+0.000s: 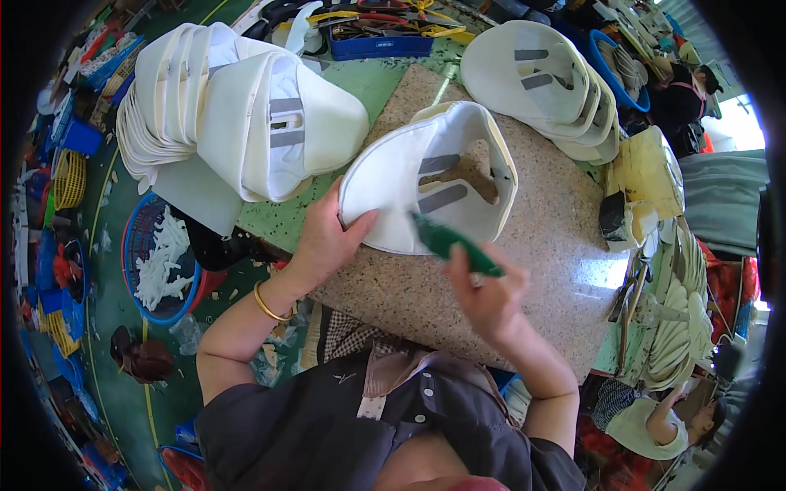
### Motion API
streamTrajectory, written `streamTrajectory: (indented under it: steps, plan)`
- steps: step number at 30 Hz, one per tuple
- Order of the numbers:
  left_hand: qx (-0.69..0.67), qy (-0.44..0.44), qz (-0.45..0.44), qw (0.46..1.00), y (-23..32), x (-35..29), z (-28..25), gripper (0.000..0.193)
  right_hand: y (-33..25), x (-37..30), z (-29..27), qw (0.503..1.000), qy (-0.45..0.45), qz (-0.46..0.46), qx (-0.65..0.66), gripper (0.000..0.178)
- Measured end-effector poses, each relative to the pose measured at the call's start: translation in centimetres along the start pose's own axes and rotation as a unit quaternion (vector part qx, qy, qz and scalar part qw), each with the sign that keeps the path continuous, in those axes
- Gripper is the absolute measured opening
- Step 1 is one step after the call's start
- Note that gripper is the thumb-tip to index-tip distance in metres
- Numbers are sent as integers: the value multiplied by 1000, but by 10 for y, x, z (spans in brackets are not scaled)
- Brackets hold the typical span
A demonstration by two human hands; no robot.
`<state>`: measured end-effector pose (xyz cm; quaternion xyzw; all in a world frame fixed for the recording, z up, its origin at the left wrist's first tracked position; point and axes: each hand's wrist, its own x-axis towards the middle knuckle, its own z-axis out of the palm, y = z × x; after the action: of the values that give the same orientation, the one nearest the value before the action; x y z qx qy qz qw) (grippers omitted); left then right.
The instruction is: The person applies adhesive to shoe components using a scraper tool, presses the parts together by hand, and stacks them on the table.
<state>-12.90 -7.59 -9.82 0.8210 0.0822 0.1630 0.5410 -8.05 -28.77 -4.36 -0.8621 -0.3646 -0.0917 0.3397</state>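
Right now, in the head view, your two hands are apart, each clamped on something of its own. Your left hand [326, 239] pinches the left rim of a white curved piece [389, 184], thumb laid over its face and the other fingers mostly hidden behind the edge. Your right hand [495, 296] is closed around a green tool [454, 244], whose dark tip points up and left over the near part of the piece; blur leaves it unclear whether the tip touches.

The piece sits in front of you above a speckled stone slab [557, 262], its hollow side turned up, with two grey strips beside an opening. The slab lies on the green bench [266, 219]. Beyond your left hand stands a stack of similar white pieces [172, 106], and a smaller stack [516, 69] rests at the slab's far right corner. At the back of the bench, a blue tray [381, 49] holds tools with yellow and red handles. A yellowish block [647, 172] sits to the right. Down on the floor at your left, a blue-rimmed basin [195, 282] contains white scraps [168, 258].
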Motion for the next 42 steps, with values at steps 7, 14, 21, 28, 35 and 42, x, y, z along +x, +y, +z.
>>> streamTrajectory:
  steps: [7,14,21,28,35,42]
  plan:
    - [5,5,-70,997,8,0,-3,54,20,24,-9,996,83,4,10,4]
    - [-167,34,0,985,29,23,-3,49,39,32,-53,987,134,-32,86,5]
    - [-325,18,-3,946,46,167,44,49,86,-30,-135,918,323,136,185,18]
    - [26,118,-150,981,24,237,115,61,98,-86,-152,911,343,219,74,25]
    - [700,-2,15,713,40,169,-62,26,130,-86,-154,870,410,258,91,28]
    - [579,30,191,792,52,126,-131,25,132,-75,-154,896,353,241,121,26]
